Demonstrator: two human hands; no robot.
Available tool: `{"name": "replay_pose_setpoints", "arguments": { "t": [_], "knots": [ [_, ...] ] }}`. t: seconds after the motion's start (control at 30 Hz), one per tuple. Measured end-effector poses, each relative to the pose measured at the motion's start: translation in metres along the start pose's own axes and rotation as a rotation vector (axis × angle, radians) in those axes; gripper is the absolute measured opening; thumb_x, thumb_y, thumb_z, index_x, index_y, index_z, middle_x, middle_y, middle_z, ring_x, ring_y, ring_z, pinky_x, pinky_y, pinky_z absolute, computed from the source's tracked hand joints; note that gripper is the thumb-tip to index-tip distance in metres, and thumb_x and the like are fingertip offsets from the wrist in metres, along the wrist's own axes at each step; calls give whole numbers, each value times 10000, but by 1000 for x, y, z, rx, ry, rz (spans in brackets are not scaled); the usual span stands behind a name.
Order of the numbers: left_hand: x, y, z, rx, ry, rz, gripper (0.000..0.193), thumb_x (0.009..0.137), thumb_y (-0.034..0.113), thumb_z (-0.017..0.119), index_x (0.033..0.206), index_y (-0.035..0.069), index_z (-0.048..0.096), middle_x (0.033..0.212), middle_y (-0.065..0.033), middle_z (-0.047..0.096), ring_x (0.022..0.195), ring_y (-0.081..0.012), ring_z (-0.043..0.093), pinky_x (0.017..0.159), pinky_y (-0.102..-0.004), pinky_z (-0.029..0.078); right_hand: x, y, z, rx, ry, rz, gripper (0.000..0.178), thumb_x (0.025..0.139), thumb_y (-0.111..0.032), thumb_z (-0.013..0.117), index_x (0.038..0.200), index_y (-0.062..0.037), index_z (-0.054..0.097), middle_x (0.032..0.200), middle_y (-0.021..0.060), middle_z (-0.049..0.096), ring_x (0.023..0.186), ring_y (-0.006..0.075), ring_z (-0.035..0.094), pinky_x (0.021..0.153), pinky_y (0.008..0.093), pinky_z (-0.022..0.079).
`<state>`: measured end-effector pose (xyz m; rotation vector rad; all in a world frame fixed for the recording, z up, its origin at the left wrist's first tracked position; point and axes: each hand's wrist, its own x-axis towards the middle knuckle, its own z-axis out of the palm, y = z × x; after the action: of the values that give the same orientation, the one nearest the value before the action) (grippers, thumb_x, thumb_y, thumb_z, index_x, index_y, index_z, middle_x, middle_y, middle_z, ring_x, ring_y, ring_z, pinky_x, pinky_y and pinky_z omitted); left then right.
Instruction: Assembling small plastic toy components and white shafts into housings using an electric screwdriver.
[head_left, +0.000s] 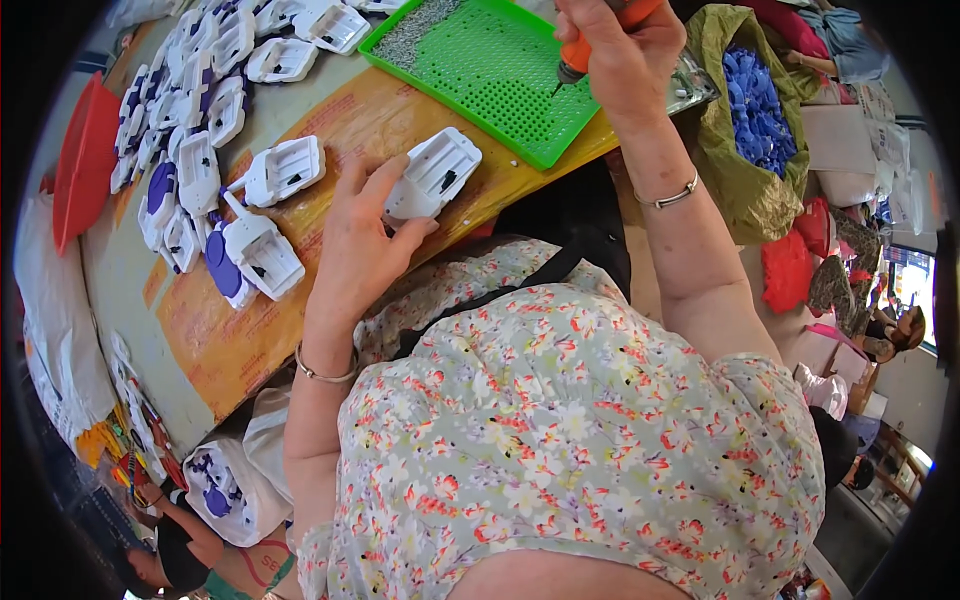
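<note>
Left hand [366, 228] pinches shell [452, 165] edges; likely light, stiff, slick; hold side walls. Right hand [638, 62] clasps driver [574, 58].

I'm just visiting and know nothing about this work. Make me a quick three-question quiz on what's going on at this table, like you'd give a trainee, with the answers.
1. What is in the right hand?
a) a red basin
b) an orange power tool
c) a yellow-green sack

2. Fill in left or right: small grey pieces are gathered toward the ____ end of the green tray.

3. True or false: the left hand is resting inside the tray.

Key:
1. b
2. left
3. False; it is holding a white casing at the table.
</note>
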<state>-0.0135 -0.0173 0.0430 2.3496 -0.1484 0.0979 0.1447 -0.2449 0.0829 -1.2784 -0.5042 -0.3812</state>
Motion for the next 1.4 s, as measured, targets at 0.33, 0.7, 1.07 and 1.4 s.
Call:
{"name": "replay_pose_setpoints", "arguments": {
  "t": [0.33,0.7,1.07,1.4],
  "knots": [
    [0,-2,2,-96,2,-58,611,734,86,826,1303,-13,626,1160,-174,580,881,-284,619,738,-368,520,-2,2,-2,-51,-2,39,158,916,-21,719,1027,-45,610,684,-42,558,516,25,489,473,197,375],
    [-1,-5,4,-74,21,-24,615,731,90,829,1305,-12,633,1149,-168,591,915,-290,631,737,-362,523,-5,25,-23,-90,-111,-93,80,942,-54,724,966,-24,653,808,40,678,689,116,641,618,262,526],
    [0,-9,4,-6,19,30,598,750,68,812,1317,-9,637,1240,-138,571,1033,-251,625,773,-321,537,-6,0,5,-14,-46,30,165,905,-29,723,1036,-37,622,728,-38,581,527,30,495,485,204,376],
    [5,-6,7,-12,2,-14,599,745,86,831,1315,31,656,1199,-136,593,943,-242,646,736,-329,536,-46,-41,52,302,-158,324,335,817,64,805,1069,-13,598,855,38,660,753,89,639,653,244,508]
  ]
}}
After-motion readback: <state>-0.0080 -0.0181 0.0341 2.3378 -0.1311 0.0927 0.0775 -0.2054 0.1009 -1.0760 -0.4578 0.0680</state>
